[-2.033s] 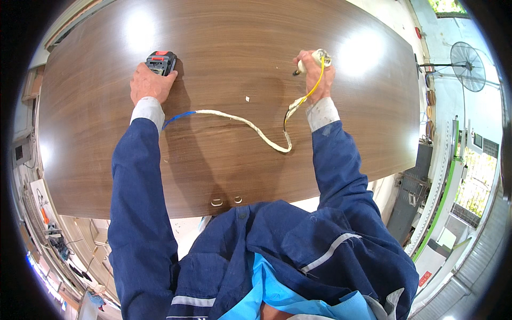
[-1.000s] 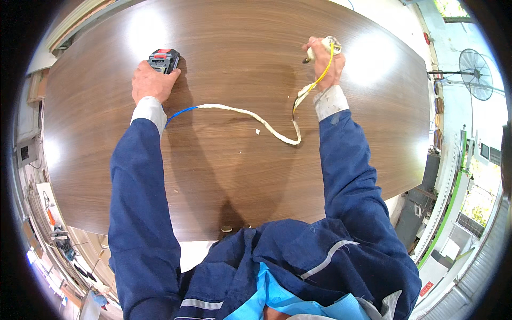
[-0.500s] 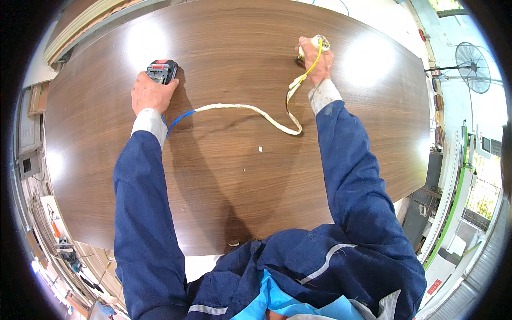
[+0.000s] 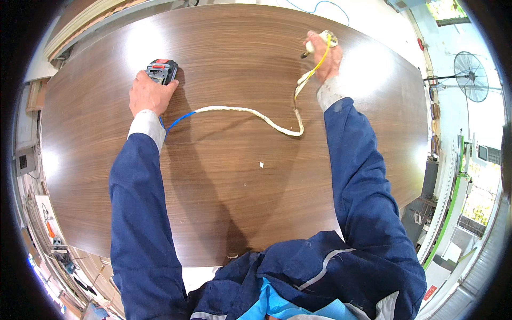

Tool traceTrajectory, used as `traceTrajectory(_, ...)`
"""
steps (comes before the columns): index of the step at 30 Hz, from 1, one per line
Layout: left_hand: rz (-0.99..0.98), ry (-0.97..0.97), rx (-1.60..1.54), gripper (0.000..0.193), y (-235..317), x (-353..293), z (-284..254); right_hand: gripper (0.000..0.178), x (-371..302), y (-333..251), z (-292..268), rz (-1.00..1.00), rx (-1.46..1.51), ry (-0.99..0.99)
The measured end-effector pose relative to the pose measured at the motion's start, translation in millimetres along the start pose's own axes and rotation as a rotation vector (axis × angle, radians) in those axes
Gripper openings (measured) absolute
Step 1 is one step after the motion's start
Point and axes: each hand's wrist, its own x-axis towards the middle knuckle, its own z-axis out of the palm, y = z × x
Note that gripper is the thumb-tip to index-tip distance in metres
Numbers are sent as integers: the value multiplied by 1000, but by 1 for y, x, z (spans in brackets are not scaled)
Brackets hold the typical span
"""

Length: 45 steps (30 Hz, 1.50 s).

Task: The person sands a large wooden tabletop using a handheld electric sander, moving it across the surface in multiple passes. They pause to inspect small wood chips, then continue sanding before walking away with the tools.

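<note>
Brown wood-grain tabletop (image 4: 224,64) spreads beneath both your hands. Your left hand (image 4: 146,95) has thumb and fingers clamped on the near end of a black-and-grey block (image 4: 161,69) with red parts, which sticks out past the fingertips. Your right hand (image 4: 328,57) has its fingers closed around a white piece (image 4: 326,37), whose dark tip (image 4: 304,55) pokes out left of them. From that piece a yellow wire (image 4: 321,63) runs down past your right fingers into a white-wrapped cord (image 4: 256,113), which curves across between your hands; its blue wires (image 4: 178,121) reach your left cuff, which hides their end. Nearer you than either hand's fingers lies a small white scrap (image 4: 261,165). Beyond your right fingers, past the table edge, are a blue cord (image 4: 320,5) and, farther right, a fan (image 4: 471,76).
</note>
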Motion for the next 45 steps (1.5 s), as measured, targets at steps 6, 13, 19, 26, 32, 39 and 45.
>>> traceTrajectory(6, 31, 39, 12, 83, 2, 8, 2, 21, 20, 4, 10, 35, 33, 8)
traceTrajectory(13, 8, 32, 0, 81, 6, 16, -2, 23, 44, 7, 17, -179, 177, 0)
traceTrajectory(19, 27, 35, -18, 80, 7, 26, -4, 21, 58, 12, 20, 52, 15, 4)
traceTrajectory(26, 40, 54, -8, 79, 9, 29, -2, 33, 85, 22, 29, -75, -106, -9)
traceTrajectory(32, 30, 47, 0, 80, 9, 33, -1, 31, 105, 26, 32, -75, 125, -15)
traceTrajectory(39, 27, 59, 2, 80, 9, 31, -1, 33, 124, 35, 43, 45, 17, 7)
traceTrajectory(45, 40, 106, -1, 78, 6, 30, 7, 32, 154, 39, 41, -94, 69, -4)
